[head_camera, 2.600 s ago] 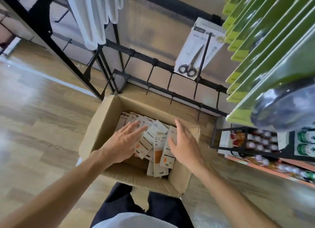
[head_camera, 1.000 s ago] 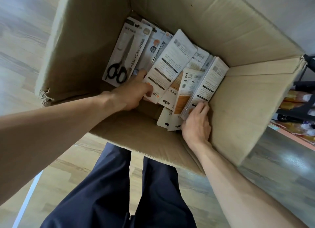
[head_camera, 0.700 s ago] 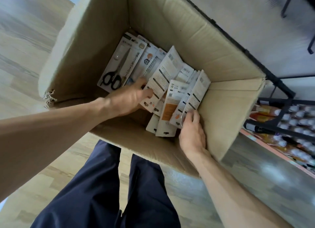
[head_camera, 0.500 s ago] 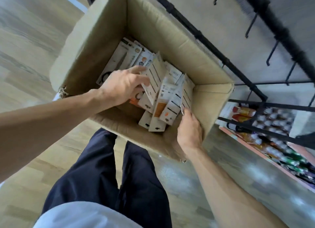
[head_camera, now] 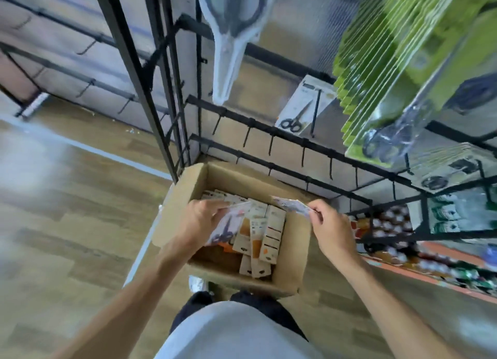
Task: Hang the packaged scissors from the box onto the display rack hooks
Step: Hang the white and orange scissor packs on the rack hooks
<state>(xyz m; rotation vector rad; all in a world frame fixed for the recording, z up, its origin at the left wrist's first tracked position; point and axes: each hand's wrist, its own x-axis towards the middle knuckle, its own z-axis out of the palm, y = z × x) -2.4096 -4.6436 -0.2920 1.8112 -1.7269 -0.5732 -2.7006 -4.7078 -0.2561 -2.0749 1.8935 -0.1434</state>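
While both packs are only lightly held, I log the near items first.

Left hand [head_camera: 200,223]: fingers curled round a scissors pack [head_camera: 224,228], face up above the box's left side. Risk: the grip sits at one edge, so the card could swing or slip back among the rest.

Right hand [head_camera: 329,228]: pinching a second pack [head_camera: 291,205] by its end, above the box's right rim. Risk: a pinch this slight may let it twist, and I would then miss the hang hole on the hook. The pack is motion-blurred; I cannot read its face or find its hole.

Cardboard box [head_camera: 293,262]: on the floor at my feet, more scissors packs [head_camera: 262,232] stacked inside, mostly back side up. How many lie beneath I cannot tell. Risk: a dropped card lands here and needs re-sorting.

Display rack hooks [head_camera: 271,145]: several bare prongs on the lower rails just beyond the box. Thin and dark, their tips are hard to make out; a misjudged tip could tear the card.

One hung scissors pack [head_camera: 305,111]: on an upper hook, well apart from my hands.

Green packs [head_camera: 398,63]: upper right, blurred and cut off by the frame. Risk: raising my right arm may brush them.
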